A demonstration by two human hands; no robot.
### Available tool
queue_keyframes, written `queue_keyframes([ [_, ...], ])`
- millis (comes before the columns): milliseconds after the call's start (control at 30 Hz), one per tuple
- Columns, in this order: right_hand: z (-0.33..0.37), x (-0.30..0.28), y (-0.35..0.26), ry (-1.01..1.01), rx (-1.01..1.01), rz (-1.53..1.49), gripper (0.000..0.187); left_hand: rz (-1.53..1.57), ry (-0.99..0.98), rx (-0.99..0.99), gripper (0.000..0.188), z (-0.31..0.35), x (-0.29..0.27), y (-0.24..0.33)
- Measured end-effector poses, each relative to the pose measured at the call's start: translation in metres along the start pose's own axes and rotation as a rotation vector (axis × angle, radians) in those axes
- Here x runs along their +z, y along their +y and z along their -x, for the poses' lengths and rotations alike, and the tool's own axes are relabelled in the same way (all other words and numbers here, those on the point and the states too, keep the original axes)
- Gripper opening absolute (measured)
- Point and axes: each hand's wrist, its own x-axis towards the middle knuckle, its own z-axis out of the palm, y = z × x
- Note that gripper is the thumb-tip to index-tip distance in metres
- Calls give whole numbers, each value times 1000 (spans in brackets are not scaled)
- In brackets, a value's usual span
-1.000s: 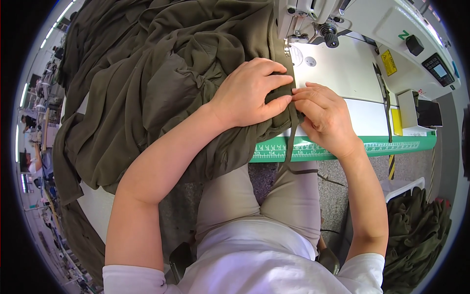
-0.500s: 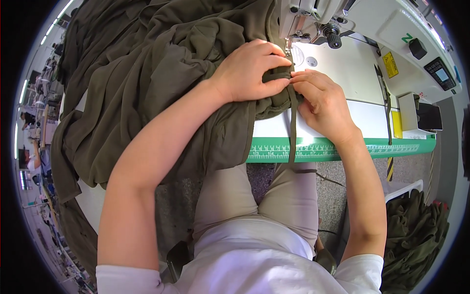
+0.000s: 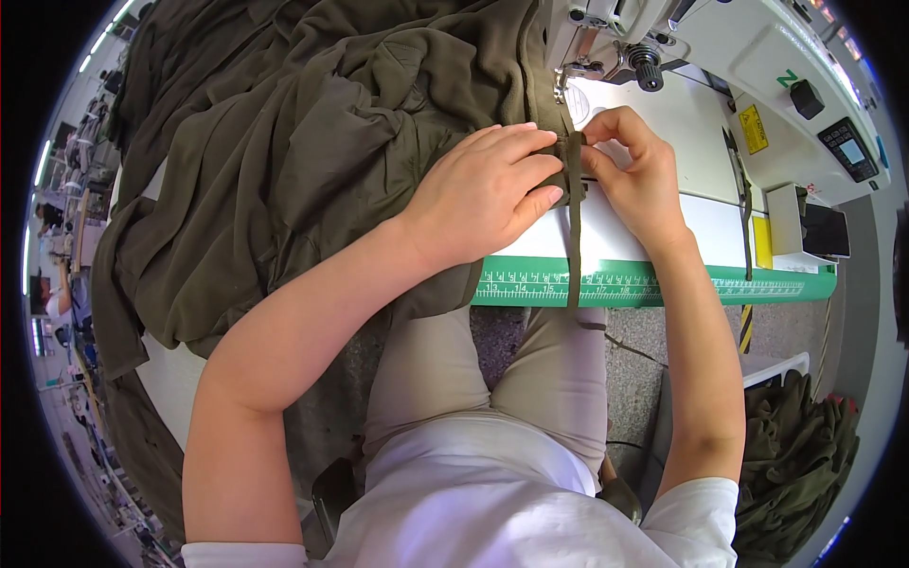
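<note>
The left hand (image 3: 481, 192) rests palm-down, fingers extended and thumb apart, on one heap of olive fabric (image 3: 331, 142) spread left of one sewing machine (image 3: 734, 62), the fabric's edge beside one presser foot (image 3: 560, 93). The right hand (image 3: 639, 180) pinches one narrow olive strip (image 3: 575, 232) between thumb and forefinger; the strip hangs across one green ruler (image 3: 525, 283). Two containers show at right: one white box (image 3: 785, 220), its dark contents unclear, and one white-rimmed bin (image 3: 778, 370) filled with crumpled olive cloth (image 3: 795, 464)
</note>
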Motion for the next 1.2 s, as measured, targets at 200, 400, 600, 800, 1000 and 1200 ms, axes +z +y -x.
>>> queue_keyframes([
  [200,9,0,4,61,-330,81,21,33,-8,3,36,-3,-1,-2],
  [400,11,3,2,83,-521,223,21,27,-6,20,36,-4,-1,-4],
  [600,10,3,-1,30,-511,275,21,77,2,-9,34,-7,-3,-1],
  [800,10,3,-3,8,-521,294,20,34,11,36,33,-8,-1,-3],
  [1000,8,3,-4,0,-520,301,19,9,19,63,33,-8,0,-5],
  [1200,3,6,-1,27,-547,331,19,7,29,59,32,-13,1,-12],
])
